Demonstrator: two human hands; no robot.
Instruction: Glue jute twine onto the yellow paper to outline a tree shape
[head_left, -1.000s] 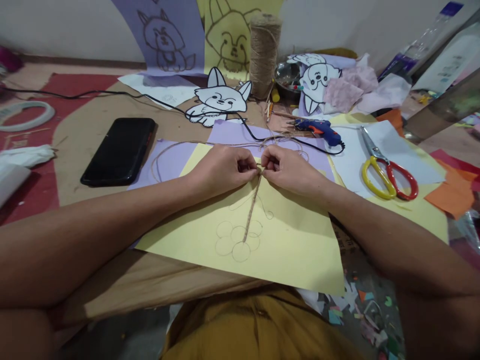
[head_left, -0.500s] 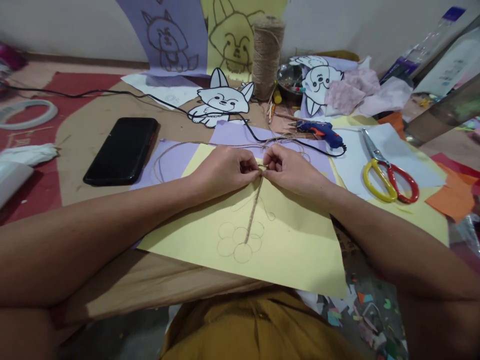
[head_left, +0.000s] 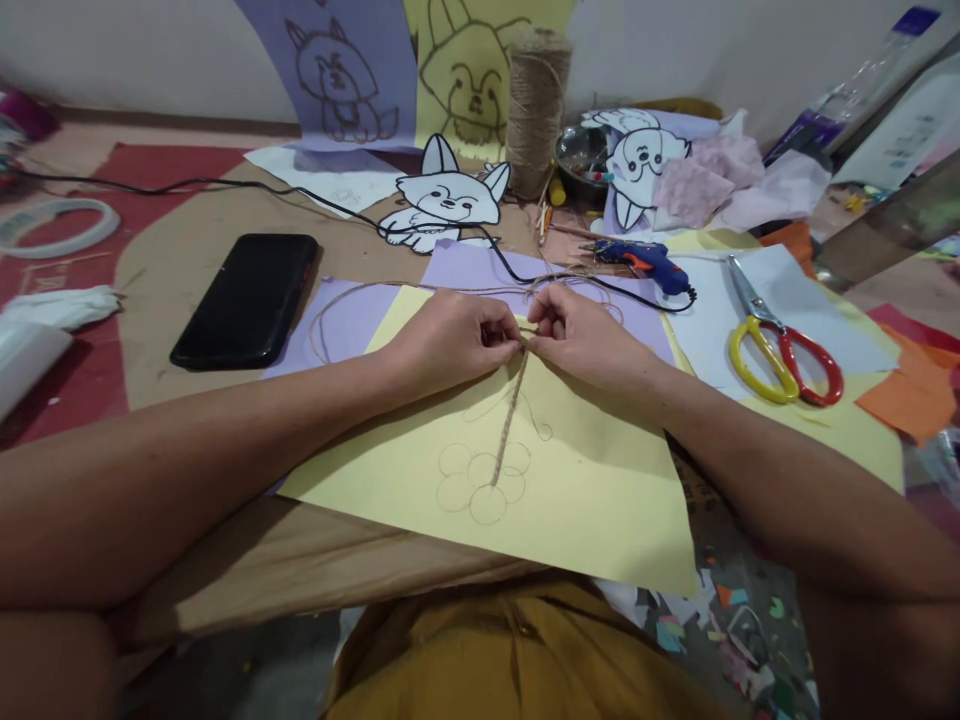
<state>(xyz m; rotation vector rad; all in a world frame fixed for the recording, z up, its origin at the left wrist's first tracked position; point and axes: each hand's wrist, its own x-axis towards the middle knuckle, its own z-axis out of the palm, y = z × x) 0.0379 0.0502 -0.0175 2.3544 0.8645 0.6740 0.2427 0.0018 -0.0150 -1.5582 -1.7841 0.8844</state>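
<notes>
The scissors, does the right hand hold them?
No, the right hand pinches the string, while the scissors lie apart on paper.

There is 1 view, taken by 1 camera which is worn on the person's head. It faces forward and down over the mustard cloth (head_left: pixel 517 655) at the lap, and across the work surface (head_left: pixel 337 555) to the wall (head_left: pixel 660 60) behind. The camera is rather near: the left forearm (head_left: pixel 262 425) and the right forearm (head_left: pixel 765 450) appear large and are cut by the picture's 2 side edges. Around the middle are the 2 hands, left (head_left: pixel 457 335) and right (head_left: pixel 577 335), above the yellow sheet (head_left: pixel 600 490), which is seen from above at a slant.
</notes>
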